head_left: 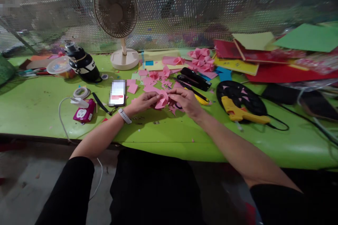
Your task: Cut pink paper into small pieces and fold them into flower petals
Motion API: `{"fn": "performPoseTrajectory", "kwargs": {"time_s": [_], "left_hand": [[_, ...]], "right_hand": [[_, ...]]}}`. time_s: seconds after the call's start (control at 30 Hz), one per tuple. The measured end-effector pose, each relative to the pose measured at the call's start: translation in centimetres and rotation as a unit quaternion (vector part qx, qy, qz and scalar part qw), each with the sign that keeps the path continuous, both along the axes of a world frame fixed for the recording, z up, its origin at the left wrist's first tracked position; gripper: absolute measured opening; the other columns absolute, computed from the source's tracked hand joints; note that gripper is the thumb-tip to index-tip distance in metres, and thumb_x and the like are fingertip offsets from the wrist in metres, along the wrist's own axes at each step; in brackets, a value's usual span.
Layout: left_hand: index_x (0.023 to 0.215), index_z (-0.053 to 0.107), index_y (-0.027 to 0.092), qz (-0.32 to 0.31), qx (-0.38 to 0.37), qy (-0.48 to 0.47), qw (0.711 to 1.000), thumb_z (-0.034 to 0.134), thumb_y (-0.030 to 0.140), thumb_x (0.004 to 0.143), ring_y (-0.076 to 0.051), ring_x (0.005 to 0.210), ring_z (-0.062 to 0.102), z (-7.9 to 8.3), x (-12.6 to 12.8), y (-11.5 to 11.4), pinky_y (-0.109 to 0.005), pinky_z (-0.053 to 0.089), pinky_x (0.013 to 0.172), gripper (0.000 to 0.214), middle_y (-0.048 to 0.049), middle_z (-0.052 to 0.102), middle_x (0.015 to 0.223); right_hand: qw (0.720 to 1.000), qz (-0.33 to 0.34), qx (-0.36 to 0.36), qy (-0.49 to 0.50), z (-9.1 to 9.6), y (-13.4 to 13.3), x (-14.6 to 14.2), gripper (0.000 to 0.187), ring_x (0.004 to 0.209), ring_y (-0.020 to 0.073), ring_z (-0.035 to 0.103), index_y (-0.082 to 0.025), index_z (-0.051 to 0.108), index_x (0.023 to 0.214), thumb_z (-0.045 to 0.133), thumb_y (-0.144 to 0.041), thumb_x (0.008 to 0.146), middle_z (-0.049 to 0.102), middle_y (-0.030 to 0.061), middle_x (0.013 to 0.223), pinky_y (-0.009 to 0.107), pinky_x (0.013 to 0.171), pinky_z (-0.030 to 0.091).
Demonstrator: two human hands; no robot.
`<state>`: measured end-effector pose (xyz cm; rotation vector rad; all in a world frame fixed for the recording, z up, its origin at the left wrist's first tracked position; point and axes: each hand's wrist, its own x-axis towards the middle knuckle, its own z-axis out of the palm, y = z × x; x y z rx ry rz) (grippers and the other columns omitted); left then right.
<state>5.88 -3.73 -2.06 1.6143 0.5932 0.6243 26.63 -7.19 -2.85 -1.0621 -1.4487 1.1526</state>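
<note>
My left hand (145, 101) and my right hand (185, 100) meet over the green table (39, 112), both pinching a small folded pink paper piece (161, 102). The left wrist carries a white band. Loose pink paper squares (132, 88) and scraps lie just behind the hands. A pile of finished pink paper flowers (202, 59) sits further back. A smartphone (117, 93) lies to the left of my left hand.
A yellow glue gun (239, 113) rests on a black round mat at the right. Black stapler (195, 78), yellow cutter, tape roll (81, 92), pink charger (83, 112), black bottle (82, 64), desk fan (117, 14) and stacked coloured card (277, 56) surround the work spot.
</note>
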Motion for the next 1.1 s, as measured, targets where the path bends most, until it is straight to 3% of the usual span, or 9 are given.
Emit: {"fn": "performPoseTrajectory", "kwargs": {"time_s": [0.17, 0.27, 0.37, 0.6, 0.83, 1.0, 1.1], "left_hand": [[0.074, 0.057, 0.014, -0.009, 0.066, 0.037, 0.997, 0.056, 0.050, 0.094, -0.006, 0.054, 0.039, -0.1, 0.0, 0.1, -0.022, 0.031, 0.053, 0.041, 0.0033, 0.047, 0.063], [0.101, 0.061, 0.014, 0.026, 0.051, 0.004, 0.998, 0.064, 0.048, 0.089, -0.008, 0.063, 0.052, -0.2, -0.1, 0.1, -0.022, 0.040, 0.058, 0.036, 0.0009, 0.056, 0.074], [0.120, 0.053, 0.014, 0.063, 0.064, -0.007, 0.996, 0.079, 0.039, 0.077, -0.014, 0.081, 0.062, -0.3, 0.0, 0.1, -0.026, 0.049, 0.068, 0.056, -0.0035, 0.063, 0.087], [0.117, 0.058, 0.014, 0.069, 0.041, -0.049, 0.996, 0.059, 0.022, 0.091, -0.017, 0.097, 0.066, -0.9, 0.0, 0.1, -0.032, 0.058, 0.079, 0.028, -0.0124, 0.063, 0.115], [0.113, 0.067, 0.014, 0.082, -0.015, -0.077, 0.994, 0.058, 0.023, 0.093, -0.013, 0.090, 0.064, -1.0, -0.3, 0.4, -0.032, 0.058, 0.082, 0.024, -0.0089, 0.065, 0.107], [0.113, 0.068, 0.013, 0.077, -0.023, -0.086, 0.993, 0.060, 0.021, 0.092, -0.011, 0.086, 0.063, -1.2, -0.2, 0.4, -0.031, 0.058, 0.082, 0.024, -0.0069, 0.065, 0.102], [0.115, 0.066, 0.014, 0.080, -0.033, -0.100, 0.991, 0.061, 0.018, 0.091, -0.010, 0.085, 0.063, -1.3, -0.1, 0.4, -0.030, 0.058, 0.083, 0.026, -0.0060, 0.065, 0.101]], "right_hand": [[1.000, 0.008, 0.011, -0.021, 0.1, -0.1, -0.1, 0.015, 0.053, 0.0106, 0.058, -0.019, 0.071, 0.082, 0.072, -0.034, 0.079, 0.067, 0.0004, 0.068, 0.023, 0.048, 0.048], [1.000, -0.022, 0.007, -0.018, 0.1, -0.1, -0.4, 0.019, 0.049, 0.0109, 0.057, -0.019, 0.069, 0.081, 0.073, -0.037, 0.079, 0.065, -0.0001, 0.062, 0.024, 0.045, 0.048], [0.998, -0.059, 0.006, -0.011, 0.0, -0.1, -0.6, 0.020, 0.049, 0.0121, 0.061, -0.018, 0.069, 0.083, 0.073, -0.037, 0.078, 0.067, 0.0007, 0.063, 0.024, 0.046, 0.051], [0.998, -0.061, -0.018, 0.008, -0.8, 0.3, -0.2, 0.022, 0.053, 0.0141, 0.067, -0.018, 0.069, 0.085, 0.074, -0.038, 0.079, 0.069, 0.0018, 0.064, 0.021, 0.043, 0.049], [0.999, -0.036, -0.012, 0.011, -1.0, 0.4, -0.1, 0.024, 0.063, 0.0145, 0.069, -0.018, 0.065, 0.095, 0.073, -0.036, 0.080, 0.071, 0.0036, 0.078, 0.027, 0.057, 0.060], [0.998, -0.060, 0.026, -0.004, -1.1, 0.6, -0.3, 0.041, 0.070, 0.0139, 0.067, -0.022, 0.056, 0.109, 0.076, -0.034, 0.075, 0.066, 0.0012, 0.088, 0.026, 0.060, 0.059], [0.997, -0.073, 0.038, -0.006, -1.3, 0.7, -0.2, 0.036, 0.066, 0.0122, 0.064, -0.023, 0.056, 0.104, 0.076, -0.033, 0.076, 0.063, 0.0000, 0.089, 0.026, 0.058, 0.058]]}}
